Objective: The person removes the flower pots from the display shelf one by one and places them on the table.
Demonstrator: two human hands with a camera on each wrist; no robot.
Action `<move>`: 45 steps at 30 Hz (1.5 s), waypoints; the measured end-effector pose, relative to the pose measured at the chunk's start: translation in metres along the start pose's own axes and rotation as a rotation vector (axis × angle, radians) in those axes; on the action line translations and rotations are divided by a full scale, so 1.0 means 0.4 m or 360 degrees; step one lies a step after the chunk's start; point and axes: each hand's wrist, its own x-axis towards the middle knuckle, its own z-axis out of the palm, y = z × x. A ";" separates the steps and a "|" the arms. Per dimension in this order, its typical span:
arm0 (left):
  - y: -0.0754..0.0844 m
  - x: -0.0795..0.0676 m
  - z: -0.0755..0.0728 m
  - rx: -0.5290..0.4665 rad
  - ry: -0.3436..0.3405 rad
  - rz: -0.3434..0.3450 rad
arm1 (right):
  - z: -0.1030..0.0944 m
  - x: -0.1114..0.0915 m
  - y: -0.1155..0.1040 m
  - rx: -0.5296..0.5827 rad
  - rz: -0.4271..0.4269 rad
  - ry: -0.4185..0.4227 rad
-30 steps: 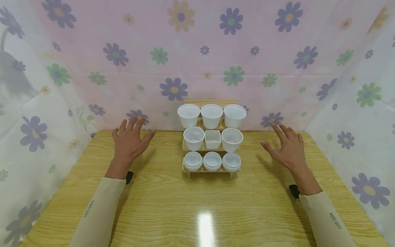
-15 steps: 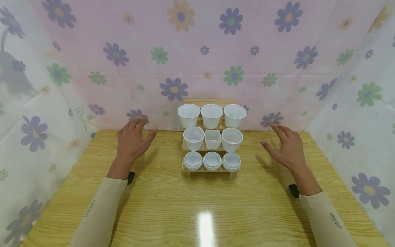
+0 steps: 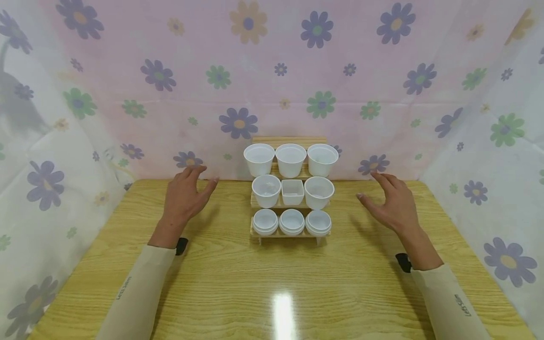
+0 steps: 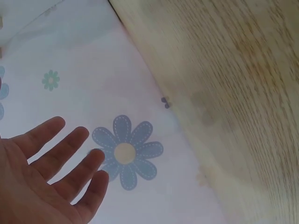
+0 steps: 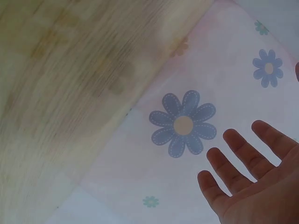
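On the left, a beige sleeve with dark lettering runs up across the wooden table, a small black piece showing at the wrist. Ahead of it the left hand is spread wide above the far part of the table, thumb held out from the fingers; the left wrist view shows the four fingers apart, in front of a blue flower on the cloth. Next, near the back edge, stands a stepped wooden rack, well apart from both hands. On its top step sit three round white cups side by side; on the middle step, two more round cups flank a square cup; on the lowest are three small round tubs with ridged sides. Behind it all hangs a pink flowered cloth. Over to the right, the right hand reaches above the table, its grip wide too, thumb pointing toward the rack. A second black piece and another beige sleeve lie below it.
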 end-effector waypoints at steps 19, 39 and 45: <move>0.051 -0.008 0.016 -0.0192 -0.0068 0.0012 | -0.015 0.003 -0.057 0.0105 0.0016 -0.0018; 0.111 -0.058 0.039 -0.0488 -0.0156 0.0035 | -0.015 -0.020 -0.119 0.0212 -0.0088 -0.0058; 0.116 -0.075 0.047 -0.0598 -0.0273 -0.0024 | -0.015 -0.037 -0.131 0.0246 -0.0149 -0.0065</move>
